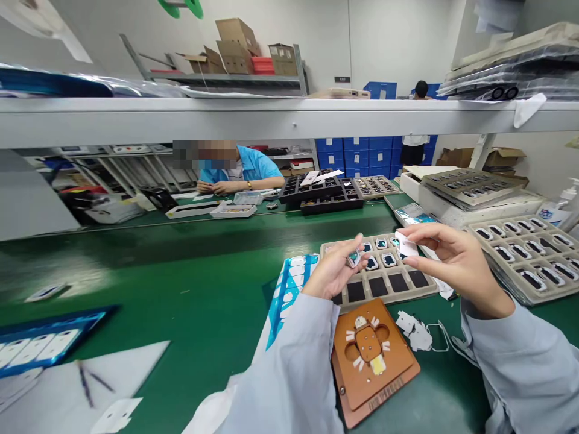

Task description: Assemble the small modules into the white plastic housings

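From the head view, my left hand (332,271) pinches a small teal-edged part (353,259) in a narrow grip, held just above the beige compartment tray (384,283). My right hand (447,256) grips a small white film piece (406,245) between thumb and forefinger, close beside the part, over the same tray. An orange fixture block (371,355) lies on the green desk (181,271) below my wrists, white liner scraps (416,331) beside it. Across the desk, a person in a blue shirt (253,166) works.
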`<state>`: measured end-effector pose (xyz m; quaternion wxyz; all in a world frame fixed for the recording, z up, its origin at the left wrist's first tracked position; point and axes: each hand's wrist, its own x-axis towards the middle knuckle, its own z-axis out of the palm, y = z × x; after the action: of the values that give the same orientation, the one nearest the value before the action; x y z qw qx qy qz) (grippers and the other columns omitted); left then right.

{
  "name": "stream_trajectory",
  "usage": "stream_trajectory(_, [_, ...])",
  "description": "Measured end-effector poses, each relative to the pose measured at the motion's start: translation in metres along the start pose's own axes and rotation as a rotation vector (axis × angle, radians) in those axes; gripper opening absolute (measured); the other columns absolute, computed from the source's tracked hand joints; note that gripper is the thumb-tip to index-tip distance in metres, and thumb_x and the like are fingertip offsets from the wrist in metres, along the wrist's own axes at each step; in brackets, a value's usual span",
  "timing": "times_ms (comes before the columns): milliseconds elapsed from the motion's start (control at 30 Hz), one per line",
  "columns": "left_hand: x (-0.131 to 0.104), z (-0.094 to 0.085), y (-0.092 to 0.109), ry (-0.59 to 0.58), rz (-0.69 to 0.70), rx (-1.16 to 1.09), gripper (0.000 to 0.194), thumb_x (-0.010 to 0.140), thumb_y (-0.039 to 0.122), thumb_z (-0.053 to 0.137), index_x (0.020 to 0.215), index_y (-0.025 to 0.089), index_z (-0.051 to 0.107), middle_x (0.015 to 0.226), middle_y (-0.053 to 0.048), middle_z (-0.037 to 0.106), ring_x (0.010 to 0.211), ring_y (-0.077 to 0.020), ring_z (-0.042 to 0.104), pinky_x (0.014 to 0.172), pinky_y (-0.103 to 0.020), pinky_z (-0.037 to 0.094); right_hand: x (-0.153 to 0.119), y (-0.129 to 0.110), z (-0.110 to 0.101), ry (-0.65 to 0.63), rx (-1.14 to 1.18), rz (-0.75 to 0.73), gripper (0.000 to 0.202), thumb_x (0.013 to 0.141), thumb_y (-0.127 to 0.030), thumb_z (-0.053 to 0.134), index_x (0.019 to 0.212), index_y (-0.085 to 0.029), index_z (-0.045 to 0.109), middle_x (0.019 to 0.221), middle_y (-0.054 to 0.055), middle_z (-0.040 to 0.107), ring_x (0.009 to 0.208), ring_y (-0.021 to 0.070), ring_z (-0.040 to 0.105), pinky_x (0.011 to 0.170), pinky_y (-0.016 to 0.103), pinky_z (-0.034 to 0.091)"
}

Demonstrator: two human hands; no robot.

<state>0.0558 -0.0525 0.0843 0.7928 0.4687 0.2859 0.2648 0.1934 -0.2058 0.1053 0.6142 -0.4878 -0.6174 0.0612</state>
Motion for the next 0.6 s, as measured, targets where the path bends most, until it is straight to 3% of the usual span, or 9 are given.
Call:
stream_trajectory(67, [0.003, -0.005, -0.003, -0.059, -0.045, 0.049, 0.007, 0.084, 0.008, 0.066, 0.085, 0.010, 0.059, 0.080, -0.006, 0.067, 0.069, -0.0117, 0.069, 0.063, -0.019, 0.055, 0.001, 0.004, 0.002, -0.017, -0.047, 0.014, 0.018, 0.075, -0.023, 0.079, 0.090, -0.022, 0.069, 0.105, 0.007, 0.074, 0.101, 0.0230, 0.069, 0.086, 0.036, 0.059])
stream_trajectory(133, [0.000, -0.006, -0.003, -0.125, -0.065, 0.092, 0.008, 0.084, 0.004, 0.065, 0.090, 0.009, 0.062, 0.085, -0.009, 0.069, 0.072, -0.0148, 0.072, 0.064, -0.021, 0.056, 0.003, 0.008, 0.003, -0.033, -0.086, 0.022, 0.017, 0.076, -0.026, 0.078, 0.089, -0.021, 0.069, 0.105, 0.009, 0.074, 0.100, 0.0240, 0.069, 0.084, 0.037, 0.059])
stream_trajectory(267, [-0.014, -0.003, 0.001, -0.213, -0.024, 0.124, 0.020, 0.084, 0.009, 0.068, 0.101, 0.015, 0.059, 0.091, -0.005, 0.072, 0.076, -0.0148, 0.073, 0.072, -0.024, 0.058, 0.004, 0.012, 0.005, -0.047, -0.163, -0.005, 0.015, 0.079, -0.030, 0.076, 0.088, -0.021, 0.069, 0.104, 0.010, 0.074, 0.097, 0.0245, 0.069, 0.082, 0.039, 0.057])
stream_trajectory(400, [-0.031, -0.001, 0.012, -0.262, 0.035, 0.148, 0.039, 0.068, 0.005, 0.080, 0.099, 0.016, 0.059, 0.093, -0.004, 0.073, 0.081, -0.0119, 0.072, 0.083, -0.023, 0.056, 0.003, 0.008, 0.006, -0.039, -0.186, -0.075, 0.012, 0.080, -0.028, 0.075, 0.086, -0.020, 0.068, 0.102, 0.010, 0.074, 0.094, 0.0235, 0.070, 0.082, 0.040, 0.056])
stream_trajectory(600, [-0.050, 0.004, 0.026, -0.325, 0.134, 0.429, 0.044, 0.065, 0.018, 0.083, 0.106, 0.018, 0.067, 0.122, -0.009, 0.067, 0.090, -0.0182, 0.071, 0.081, -0.027, 0.056, 0.004, 0.010, 0.006, -0.028, -0.136, -0.163, 0.010, 0.079, -0.022, 0.076, 0.087, -0.020, 0.069, 0.102, 0.009, 0.074, 0.095, 0.0221, 0.070, 0.085, 0.038, 0.055])
